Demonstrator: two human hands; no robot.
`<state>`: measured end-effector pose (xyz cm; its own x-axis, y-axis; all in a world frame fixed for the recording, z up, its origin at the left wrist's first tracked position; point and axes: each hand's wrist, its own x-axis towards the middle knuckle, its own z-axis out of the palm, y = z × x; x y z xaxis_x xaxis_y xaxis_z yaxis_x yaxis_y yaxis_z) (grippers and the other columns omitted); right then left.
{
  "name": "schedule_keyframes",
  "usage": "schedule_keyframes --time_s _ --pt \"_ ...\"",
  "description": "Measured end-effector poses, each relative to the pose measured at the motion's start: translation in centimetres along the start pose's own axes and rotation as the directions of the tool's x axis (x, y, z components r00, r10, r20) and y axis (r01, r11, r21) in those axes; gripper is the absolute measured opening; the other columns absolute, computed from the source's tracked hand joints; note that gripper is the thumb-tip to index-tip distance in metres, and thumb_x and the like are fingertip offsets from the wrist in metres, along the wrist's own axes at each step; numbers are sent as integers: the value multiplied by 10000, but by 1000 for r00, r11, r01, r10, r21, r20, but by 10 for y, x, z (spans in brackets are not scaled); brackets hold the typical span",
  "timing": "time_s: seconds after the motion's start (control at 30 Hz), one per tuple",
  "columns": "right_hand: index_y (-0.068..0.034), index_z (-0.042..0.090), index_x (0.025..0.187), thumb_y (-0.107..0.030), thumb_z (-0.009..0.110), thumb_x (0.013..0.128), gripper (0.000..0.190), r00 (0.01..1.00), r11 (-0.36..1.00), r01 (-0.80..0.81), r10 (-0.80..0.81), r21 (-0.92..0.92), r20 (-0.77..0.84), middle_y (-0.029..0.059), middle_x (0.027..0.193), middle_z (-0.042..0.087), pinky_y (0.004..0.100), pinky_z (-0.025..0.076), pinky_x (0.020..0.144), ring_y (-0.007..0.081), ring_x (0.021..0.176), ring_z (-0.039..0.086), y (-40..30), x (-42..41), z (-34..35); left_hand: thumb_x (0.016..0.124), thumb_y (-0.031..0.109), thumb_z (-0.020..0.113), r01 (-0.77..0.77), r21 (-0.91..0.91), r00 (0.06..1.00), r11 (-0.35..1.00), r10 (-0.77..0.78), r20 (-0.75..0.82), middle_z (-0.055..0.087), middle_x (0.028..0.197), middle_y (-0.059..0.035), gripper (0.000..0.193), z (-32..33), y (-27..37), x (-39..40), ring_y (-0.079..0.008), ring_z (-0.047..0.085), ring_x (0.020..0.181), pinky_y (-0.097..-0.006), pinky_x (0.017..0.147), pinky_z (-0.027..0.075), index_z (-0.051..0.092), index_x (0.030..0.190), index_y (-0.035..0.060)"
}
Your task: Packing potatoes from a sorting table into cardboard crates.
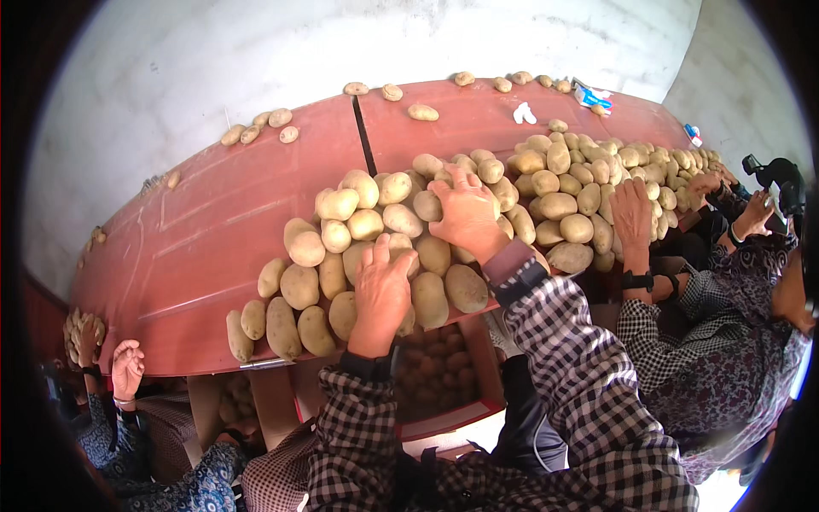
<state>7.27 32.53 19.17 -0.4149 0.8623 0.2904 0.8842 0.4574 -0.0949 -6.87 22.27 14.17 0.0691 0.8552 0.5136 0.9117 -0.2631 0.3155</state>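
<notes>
A long heap of potatoes (299, 286) covers the near side of a red table (217, 211) and runs off to the right. My left hand (384, 281) rests on the front potatoes with its fingers pointing away from me; whether it grips one is hidden under the palm. Farther back and to the right, my right hand (469, 208) lies spread over the top of the heap, its fingertips among the potatoes. A potato (427, 205) shows beside its thumb, and I cannot tell if the hand holds any.
Below the table edge stand an open box (492, 409) of potatoes and a cardboard box (272, 400). Co-workers' hands (632, 214) touch the heap at right; another raised hand (128, 370) is at left. Loose potatoes (423, 112), crumpled white paper (524, 114) and a packet (592, 98) lie farther back.
</notes>
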Motion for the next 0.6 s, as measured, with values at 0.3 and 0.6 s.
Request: schedule_keyframes --time_s 0.3,0.6 --pt "-96 378 1264 -474 425 856 559 980 -642 -129 35 756 197 97 1218 462 412 499 724 247 1045 513 19 -72 -31 657 16 587 23 33 1000 999 -23 0 487 1174 -168 312 -7 7 4 -309 485 988 -386 847 412 636 945 126" --pt "-22 352 1273 -439 540 808 652 992 -513 -123 -87 849 91 133 1237 446 404 482 790 264 1081 493 25 -96 -18 603 -59 578 20 -80 999 997 -22 -24 464 1158 -143 438 -4 6 7 -345 452 1016 -404 887 396 566 1020 74"
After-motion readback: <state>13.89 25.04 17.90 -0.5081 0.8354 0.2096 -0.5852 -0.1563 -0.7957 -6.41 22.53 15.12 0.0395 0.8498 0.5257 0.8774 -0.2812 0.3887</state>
